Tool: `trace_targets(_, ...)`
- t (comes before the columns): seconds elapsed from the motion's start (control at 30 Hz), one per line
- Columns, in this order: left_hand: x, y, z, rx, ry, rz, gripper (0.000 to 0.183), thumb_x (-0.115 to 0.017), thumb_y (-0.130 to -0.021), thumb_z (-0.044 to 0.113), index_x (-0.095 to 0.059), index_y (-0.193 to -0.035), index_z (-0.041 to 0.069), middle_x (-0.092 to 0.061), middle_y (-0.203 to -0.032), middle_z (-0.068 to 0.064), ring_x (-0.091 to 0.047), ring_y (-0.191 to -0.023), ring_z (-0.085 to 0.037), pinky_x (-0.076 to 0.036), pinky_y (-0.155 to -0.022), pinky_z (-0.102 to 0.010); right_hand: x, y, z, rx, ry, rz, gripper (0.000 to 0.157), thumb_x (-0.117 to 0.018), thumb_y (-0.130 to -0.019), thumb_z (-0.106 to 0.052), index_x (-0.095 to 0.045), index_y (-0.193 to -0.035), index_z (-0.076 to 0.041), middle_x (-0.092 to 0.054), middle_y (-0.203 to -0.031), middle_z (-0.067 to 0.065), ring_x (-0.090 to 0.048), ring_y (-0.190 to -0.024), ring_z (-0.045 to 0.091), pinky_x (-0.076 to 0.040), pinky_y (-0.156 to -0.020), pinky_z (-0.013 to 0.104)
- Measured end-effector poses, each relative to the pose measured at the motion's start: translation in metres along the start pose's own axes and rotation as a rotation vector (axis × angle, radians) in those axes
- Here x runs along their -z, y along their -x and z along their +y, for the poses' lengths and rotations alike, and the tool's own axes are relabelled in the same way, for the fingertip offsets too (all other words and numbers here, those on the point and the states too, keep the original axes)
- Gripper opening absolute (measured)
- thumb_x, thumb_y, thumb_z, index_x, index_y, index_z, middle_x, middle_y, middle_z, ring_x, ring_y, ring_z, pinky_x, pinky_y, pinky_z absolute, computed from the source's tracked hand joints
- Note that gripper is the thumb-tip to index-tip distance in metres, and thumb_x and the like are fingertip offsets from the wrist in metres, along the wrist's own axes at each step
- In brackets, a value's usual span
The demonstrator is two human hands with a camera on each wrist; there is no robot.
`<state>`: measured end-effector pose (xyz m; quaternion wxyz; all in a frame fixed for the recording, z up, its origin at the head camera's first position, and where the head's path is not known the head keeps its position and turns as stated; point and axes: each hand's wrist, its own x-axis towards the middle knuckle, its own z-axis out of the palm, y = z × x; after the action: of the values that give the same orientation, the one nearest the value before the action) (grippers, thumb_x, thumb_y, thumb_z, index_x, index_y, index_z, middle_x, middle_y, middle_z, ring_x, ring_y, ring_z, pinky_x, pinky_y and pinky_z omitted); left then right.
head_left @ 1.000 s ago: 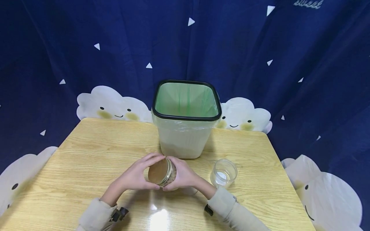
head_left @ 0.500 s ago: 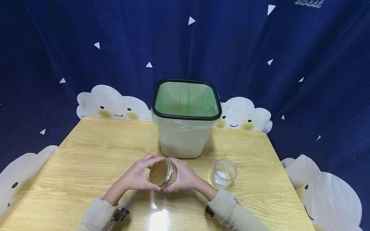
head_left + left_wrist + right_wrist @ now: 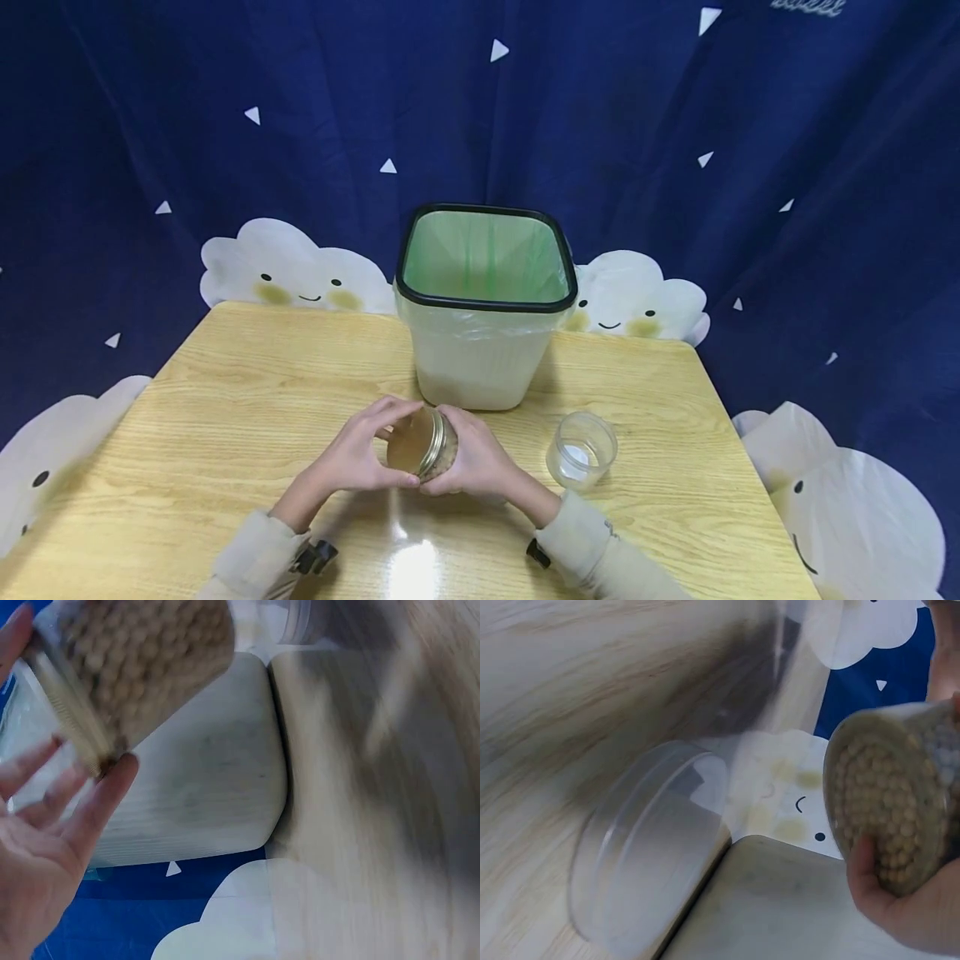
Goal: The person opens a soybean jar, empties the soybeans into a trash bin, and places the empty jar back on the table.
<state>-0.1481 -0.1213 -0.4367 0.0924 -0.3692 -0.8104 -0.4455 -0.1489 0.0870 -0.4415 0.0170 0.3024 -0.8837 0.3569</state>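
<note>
A clear jar (image 3: pixel 447 454) of round beige beans is held above the table in front of the bin, tipped on its side with its gold-coloured lid (image 3: pixel 411 446) facing left. My left hand (image 3: pixel 367 450) grips the lid's rim between thumb and fingers. Around the jar's body wraps my right hand (image 3: pixel 480 458). In the left wrist view the beans (image 3: pixel 150 645) show through the wall, and fingertips touch the ridged lid edge (image 3: pixel 71 712). The right wrist view shows the jar's base (image 3: pixel 881 802) with a thumb on it.
Behind the hands stands a white bin (image 3: pixel 480 358) with a black rim and a thin liner. Right of the right hand, a clear round container (image 3: pixel 582 450) sits on the wooden table (image 3: pixel 285 367). A dark blue curtain (image 3: pixel 322 125) hangs at the back.
The jar and both hands stay nearly in place. My left fingers have shifted slightly around the lid, with another finger now showing behind it. The head view has tilted a little.
</note>
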Motion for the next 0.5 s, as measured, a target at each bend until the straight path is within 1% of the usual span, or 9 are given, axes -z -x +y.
trace_targets(0.13, -0.002, -0.003, 0.002, 0.072, -0.049, 0.065, 0.082, -0.084, -0.055, 0.035, -0.052, -0.124, 0.004, -0.056, -0.104, -0.004, -0.057, -0.082, -0.017, -0.052, -0.062, -0.024, 0.000, -0.002, -0.004, -0.023, 0.107, 0.061, 0.091, -0.084, -0.047, -0.036, -0.046, -0.124, -0.006, -0.056, -0.115, 0.004, -0.051, -0.103, 0.019, -0.045, -0.087, 0.036)
trace_targets(0.23, -0.004, -0.005, 0.005, 0.133, -0.073, 0.079, 0.080, -0.083, -0.056, 0.039, -0.054, -0.122, 0.005, -0.056, -0.101, -0.003, -0.058, -0.075, -0.014, -0.050, -0.060, -0.020, 0.001, -0.003, -0.005, -0.015, 0.144, 0.078, 0.090, -0.084, -0.046, -0.038, -0.047, -0.122, -0.007, -0.056, -0.113, 0.004, -0.052, -0.102, 0.019, -0.046, -0.086, 0.037)
trace_targets(0.3, -0.005, -0.005, 0.006, 0.165, -0.080, 0.070, 0.079, -0.082, -0.057, 0.042, -0.054, -0.121, 0.006, -0.056, -0.101, -0.002, -0.058, -0.073, -0.014, -0.049, -0.058, -0.019, 0.002, -0.002, -0.004, -0.013, 0.154, 0.071, 0.090, -0.084, -0.047, -0.039, -0.047, -0.122, -0.006, -0.056, -0.113, 0.003, -0.052, -0.102, 0.019, -0.046, -0.086, 0.036)
trace_targets(0.37, -0.006, -0.006, 0.007, 0.179, -0.094, 0.049, 0.080, -0.081, -0.058, 0.045, -0.052, -0.122, 0.007, -0.055, -0.103, -0.003, -0.058, -0.073, -0.014, -0.050, -0.059, -0.020, 0.004, -0.002, -0.003, -0.012, 0.158, 0.055, 0.090, -0.084, -0.047, -0.039, -0.047, -0.122, -0.007, -0.056, -0.114, 0.003, -0.052, -0.102, 0.019, -0.046, -0.086, 0.036)
trace_targets(0.43, -0.004, -0.007, 0.008, 0.174, -0.125, 0.021, 0.082, -0.080, -0.058, 0.048, -0.050, -0.124, 0.009, -0.055, -0.107, -0.003, -0.059, -0.078, -0.015, -0.051, -0.064, -0.025, 0.007, -0.001, -0.002, -0.008, 0.161, 0.038, 0.091, -0.084, -0.048, -0.039, -0.046, -0.123, -0.006, -0.056, -0.115, 0.004, -0.052, -0.103, 0.019, -0.046, -0.086, 0.037)
trace_targets(0.5, -0.002, -0.007, 0.008, 0.154, -0.173, -0.011, 0.087, -0.080, -0.058, 0.050, -0.047, -0.128, 0.011, -0.053, -0.115, -0.002, -0.059, -0.088, -0.018, -0.051, -0.072, -0.032, 0.010, -0.001, -0.001, -0.002, 0.170, 0.022, 0.092, -0.084, -0.048, -0.039, -0.046, -0.124, -0.006, -0.055, -0.117, 0.005, -0.051, -0.104, 0.019, -0.045, -0.087, 0.037)
